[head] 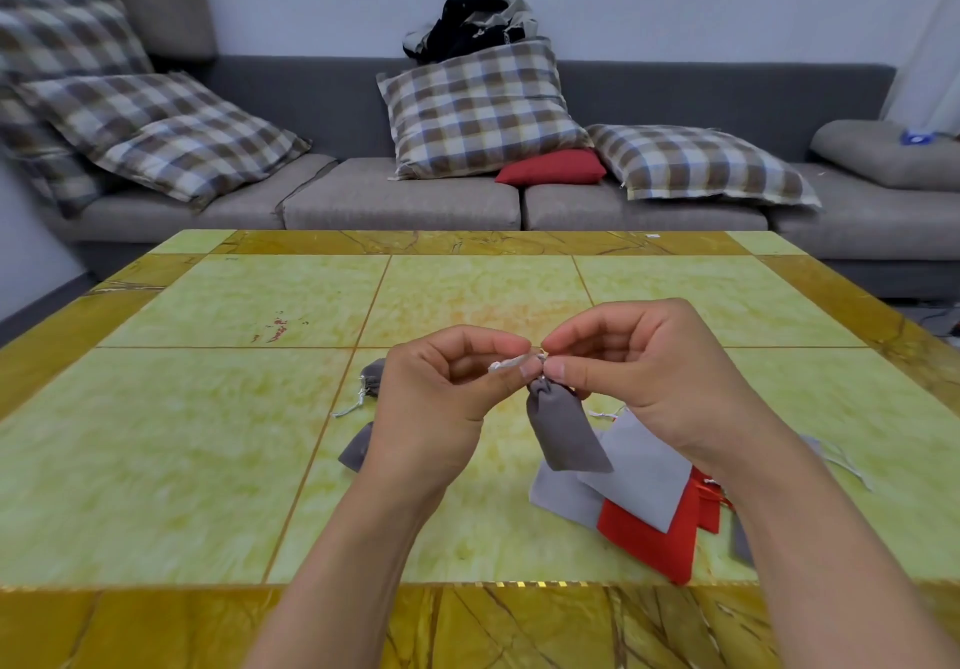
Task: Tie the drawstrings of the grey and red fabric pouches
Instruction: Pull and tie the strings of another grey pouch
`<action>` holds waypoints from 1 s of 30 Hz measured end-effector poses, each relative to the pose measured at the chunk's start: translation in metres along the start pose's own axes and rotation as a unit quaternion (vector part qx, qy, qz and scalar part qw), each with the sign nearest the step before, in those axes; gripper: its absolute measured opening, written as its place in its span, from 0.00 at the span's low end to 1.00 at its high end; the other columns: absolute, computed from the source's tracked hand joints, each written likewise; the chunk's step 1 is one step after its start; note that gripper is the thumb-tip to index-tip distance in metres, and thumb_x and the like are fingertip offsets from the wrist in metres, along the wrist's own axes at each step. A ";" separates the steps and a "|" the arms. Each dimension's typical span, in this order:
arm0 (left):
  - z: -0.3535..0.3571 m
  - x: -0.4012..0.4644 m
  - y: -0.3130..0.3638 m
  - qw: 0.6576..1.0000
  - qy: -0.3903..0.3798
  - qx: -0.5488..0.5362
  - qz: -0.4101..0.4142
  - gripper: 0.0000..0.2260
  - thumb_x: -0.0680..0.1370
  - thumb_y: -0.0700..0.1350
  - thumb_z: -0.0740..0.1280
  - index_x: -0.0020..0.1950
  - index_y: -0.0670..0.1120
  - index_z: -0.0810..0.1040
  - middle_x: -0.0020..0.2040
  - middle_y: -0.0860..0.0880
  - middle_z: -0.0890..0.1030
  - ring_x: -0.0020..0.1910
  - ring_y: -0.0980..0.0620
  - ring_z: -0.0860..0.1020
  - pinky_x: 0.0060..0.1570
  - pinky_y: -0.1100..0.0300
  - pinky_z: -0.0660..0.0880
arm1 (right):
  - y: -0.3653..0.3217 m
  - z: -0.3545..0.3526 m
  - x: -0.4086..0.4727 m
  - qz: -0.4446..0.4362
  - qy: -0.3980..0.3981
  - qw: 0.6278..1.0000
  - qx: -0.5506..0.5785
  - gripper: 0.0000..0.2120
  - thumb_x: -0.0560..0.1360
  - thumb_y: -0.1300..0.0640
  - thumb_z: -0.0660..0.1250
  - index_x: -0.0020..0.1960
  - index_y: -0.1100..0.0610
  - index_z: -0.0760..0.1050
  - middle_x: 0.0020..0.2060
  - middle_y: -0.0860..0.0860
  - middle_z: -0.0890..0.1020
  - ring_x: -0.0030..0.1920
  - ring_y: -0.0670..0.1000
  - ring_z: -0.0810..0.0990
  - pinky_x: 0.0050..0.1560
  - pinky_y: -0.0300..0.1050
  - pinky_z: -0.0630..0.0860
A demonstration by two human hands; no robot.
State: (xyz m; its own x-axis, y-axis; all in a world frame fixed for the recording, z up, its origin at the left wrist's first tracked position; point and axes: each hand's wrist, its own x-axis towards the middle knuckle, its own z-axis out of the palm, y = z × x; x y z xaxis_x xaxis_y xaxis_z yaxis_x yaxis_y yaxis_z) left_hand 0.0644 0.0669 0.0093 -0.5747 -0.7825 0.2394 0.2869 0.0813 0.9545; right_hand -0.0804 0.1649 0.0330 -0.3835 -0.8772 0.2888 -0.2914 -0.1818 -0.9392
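A dark grey pouch (563, 432) hangs in the air above the table, its mouth gathered tight at the top. My left hand (441, 382) pinches its white drawstring (511, 361) from the left. My right hand (639, 367) pinches the same string just above the pouch's neck. Under my right forearm lies a pile of flat pouches: light grey ones (636, 471) on top of red ones (660, 533). Two more dark grey pouches sit left of my left hand, one with its mouth drawn shut (373, 380), one half hidden by my wrist (358, 447).
The work surface is a yellow-green tiled table (234, 408) with a brown marbled border. Behind it stands a grey sofa (405, 190) with checked cushions, a red cushion (550, 166) and a heap of dark clothing (467, 26).
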 end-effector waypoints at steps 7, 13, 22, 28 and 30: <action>0.002 0.001 -0.002 1.000 0.005 -0.009 -0.021 0.06 0.70 0.35 0.74 0.46 0.42 0.84 0.41 0.42 0.87 0.44 0.46 0.86 0.51 0.55 0.81 | 0.006 0.005 0.003 -0.028 -0.003 1.000 -0.010 0.02 0.73 0.69 0.70 0.45 0.65 0.82 0.36 0.56 0.84 0.36 0.48 0.82 0.39 0.38 0.78; 0.001 0.001 -0.004 0.999 0.019 -0.007 -0.036 0.05 0.72 0.36 0.74 0.47 0.41 0.85 0.42 0.43 0.87 0.46 0.46 0.85 0.54 0.50 0.80 | 0.011 0.014 0.004 -0.027 -0.006 0.997 -0.068 0.06 0.79 0.65 0.65 0.45 0.60 0.79 0.35 0.52 0.82 0.36 0.46 0.79 0.39 0.39 0.76; 0.004 0.002 -0.005 0.995 0.018 -0.047 -0.092 0.04 0.76 0.36 0.70 0.50 0.39 0.82 0.43 0.40 0.86 0.43 0.49 0.85 0.46 0.60 0.81 | 0.016 0.026 0.006 -0.044 0.044 0.987 -0.150 0.07 0.81 0.61 0.62 0.45 0.58 0.75 0.33 0.44 0.77 0.34 0.43 0.73 0.38 0.40 0.71; 0.002 0.003 -0.006 0.990 0.012 -0.060 -0.129 0.06 0.76 0.37 0.71 0.51 0.38 0.83 0.46 0.39 0.86 0.43 0.48 0.84 0.46 0.61 0.81 | 0.017 0.033 0.005 -0.059 0.049 0.977 -0.197 0.07 0.82 0.61 0.61 0.45 0.56 0.73 0.34 0.42 0.76 0.35 0.41 0.72 0.37 0.33 0.68; 0.002 0.003 -0.005 0.990 0.016 -0.062 -0.128 0.04 0.75 0.36 0.71 0.49 0.38 0.83 0.44 0.40 0.86 0.42 0.49 0.84 0.45 0.62 0.81 | 0.016 0.030 0.005 -0.050 0.033 0.983 -0.173 0.07 0.81 0.61 0.61 0.46 0.55 0.74 0.34 0.41 0.76 0.34 0.40 0.72 0.37 0.33 0.68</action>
State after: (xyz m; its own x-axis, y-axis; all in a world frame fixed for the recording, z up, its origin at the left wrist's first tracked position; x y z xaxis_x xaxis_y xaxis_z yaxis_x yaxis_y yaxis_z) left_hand 0.0591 0.0654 0.0054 -0.6169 -0.7869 -0.0146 0.2288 -0.1971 0.9533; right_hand -0.0603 0.1444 0.0142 -0.3911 -0.8294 0.3989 -0.6062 -0.0940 -0.7897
